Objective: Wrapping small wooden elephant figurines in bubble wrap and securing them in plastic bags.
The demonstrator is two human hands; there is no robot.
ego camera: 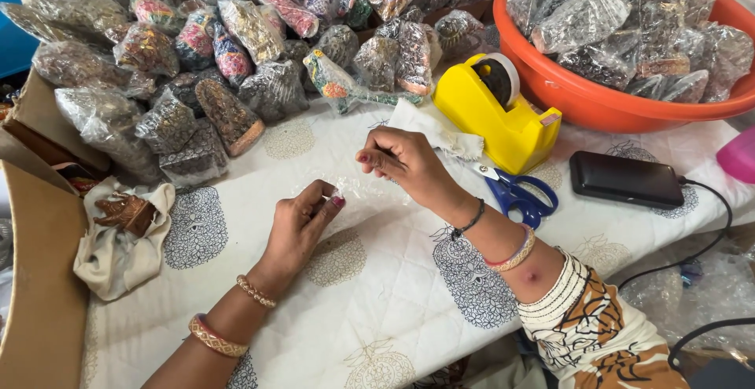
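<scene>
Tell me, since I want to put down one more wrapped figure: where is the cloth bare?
Bare cloth lies between the two forearms, and between the left hand and the rag bundle. Crowded: wrapped figures along the far edge, tape dispenser, scissors and phone beyond the right hand.

The left hand [303, 220] has dark red polish on its nails, and that arm wears 2 bangles: 1 thin and beaded gold, 1 broader in gold and red. The right hand [405, 161] has a thin black cord, a pink-and-gold bangle, and a cream sleeve patterned in black and brown.
</scene>
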